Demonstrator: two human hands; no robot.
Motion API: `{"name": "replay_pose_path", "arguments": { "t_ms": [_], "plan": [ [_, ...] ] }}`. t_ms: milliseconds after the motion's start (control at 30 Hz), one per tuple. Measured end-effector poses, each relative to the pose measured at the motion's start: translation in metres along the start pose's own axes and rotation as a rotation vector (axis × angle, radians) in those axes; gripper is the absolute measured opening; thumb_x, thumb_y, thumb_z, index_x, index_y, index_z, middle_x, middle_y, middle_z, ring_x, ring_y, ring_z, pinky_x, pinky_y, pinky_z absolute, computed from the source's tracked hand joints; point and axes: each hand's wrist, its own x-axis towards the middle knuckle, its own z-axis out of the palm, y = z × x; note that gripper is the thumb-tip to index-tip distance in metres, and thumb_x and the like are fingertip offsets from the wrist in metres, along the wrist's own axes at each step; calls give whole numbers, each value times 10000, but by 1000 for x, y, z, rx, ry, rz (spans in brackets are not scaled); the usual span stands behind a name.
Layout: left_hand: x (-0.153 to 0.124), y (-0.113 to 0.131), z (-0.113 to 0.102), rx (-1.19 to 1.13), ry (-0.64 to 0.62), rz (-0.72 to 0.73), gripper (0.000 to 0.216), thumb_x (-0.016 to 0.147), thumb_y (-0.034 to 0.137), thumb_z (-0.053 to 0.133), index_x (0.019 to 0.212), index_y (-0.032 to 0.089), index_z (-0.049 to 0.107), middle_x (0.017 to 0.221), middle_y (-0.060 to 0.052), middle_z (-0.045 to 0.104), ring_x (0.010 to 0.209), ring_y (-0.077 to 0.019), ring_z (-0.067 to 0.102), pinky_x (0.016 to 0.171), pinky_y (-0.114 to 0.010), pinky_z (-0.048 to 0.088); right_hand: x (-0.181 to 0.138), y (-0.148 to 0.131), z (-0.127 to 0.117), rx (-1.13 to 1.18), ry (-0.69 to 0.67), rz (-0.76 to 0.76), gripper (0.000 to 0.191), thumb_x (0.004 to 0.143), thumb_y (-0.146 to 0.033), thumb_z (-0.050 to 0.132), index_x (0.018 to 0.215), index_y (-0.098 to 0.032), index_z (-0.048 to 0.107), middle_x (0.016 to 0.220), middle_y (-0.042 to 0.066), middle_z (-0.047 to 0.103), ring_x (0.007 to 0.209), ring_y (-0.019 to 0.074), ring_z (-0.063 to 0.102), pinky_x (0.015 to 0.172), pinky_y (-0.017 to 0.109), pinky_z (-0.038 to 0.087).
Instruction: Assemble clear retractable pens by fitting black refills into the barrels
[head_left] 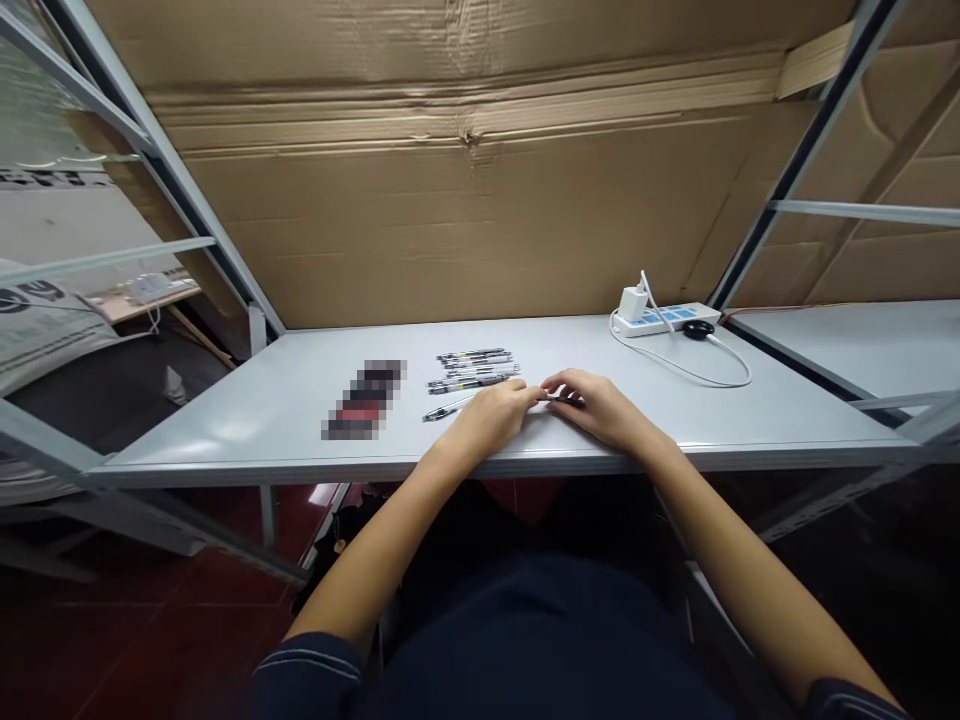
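Over the front part of the white table, my left hand [495,412] and my right hand [600,405] meet with fingertips almost touching. Between them runs a slim dark pen [566,401]. The left fingers pinch its left end, and the right fingers are closed round its body; part of it is hidden by the fingers. A clear pen [444,410] lies on the table, its right end covered by my left hand. Just behind, several black-and-clear pens [472,370] lie side by side, roughly parallel to the table edge.
A blurred-out dark and red object [364,400] lies left of the pens on the white table [255,400]. At the back right sits a power strip [667,319] with a white plug, a looping cable and a black disc [698,329]. Cardboard [450,240] walls the back; metal posts frame both sides.
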Motion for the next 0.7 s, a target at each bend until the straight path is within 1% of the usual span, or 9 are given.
{"name": "replay_pose_path", "arguments": {
  "t_ms": [200, 333, 500, 567, 600, 667, 700],
  "plan": [
    [0, -1, 1, -40, 10, 30, 239, 982, 81, 481, 1092, 169, 674, 980, -70, 689, 873, -201, 671, 799, -291, 535, 1, -5, 0, 66, 0, 5, 154, 926, -307, 660, 1067, -249, 681, 996, 55, 759, 895, 228, 723, 822, 382, 577],
    [0, -5, 5, -81, 42, 35, 204, 966, 51, 476, 1004, 169, 638, 932, -53, 689, 826, -191, 660, 756, -285, 526, 1, -10, 1, 126, 25, 1, 109, 909, -335, 695, 990, -263, 683, 981, 36, 786, 902, 234, 745, 825, 380, 585],
    [-2, -8, 7, -146, 121, 56, 123, 1018, 131, 511, 1020, 188, 620, 927, -36, 686, 861, -181, 674, 786, -286, 538, 1, -12, 5, 172, 74, 41, 118, 936, -354, 666, 994, -251, 665, 952, 42, 799, 895, 240, 755, 805, 371, 588],
    [-2, -7, 5, -172, 167, 60, 91, 1023, 159, 540, 1073, 191, 609, 1031, -56, 678, 918, -175, 678, 834, -293, 550, 2, -14, 9, 167, 72, 37, 126, 976, -359, 608, 976, -246, 664, 946, 44, 794, 885, 236, 747, 799, 366, 581],
    [-3, -7, 5, -181, 190, 58, 116, 1017, 156, 555, 1118, 192, 599, 1137, -81, 657, 966, -174, 678, 867, -301, 554, 3, -15, 11, 162, 67, 31, 152, 997, -358, 571, 963, -245, 666, 954, 47, 791, 886, 235, 741, 805, 368, 577],
    [-3, -6, 4, -205, 237, 60, 255, 989, 115, 585, 1228, 201, 567, 1374, -139, 539, 1086, -186, 662, 937, -325, 558, 4, -18, 18, 151, 47, 11, 199, 1021, -352, 520, 956, -246, 676, 1005, 56, 784, 916, 239, 732, 841, 379, 566],
    [-3, -6, 4, -227, 250, 74, 332, 973, 83, 586, 1278, 208, 549, 1452, -159, 466, 1144, -199, 647, 966, -341, 558, 4, -19, 20, 143, 39, 3, 196, 1017, -350, 525, 962, -246, 682, 1031, 63, 780, 940, 246, 728, 864, 388, 560]
  ]
}}
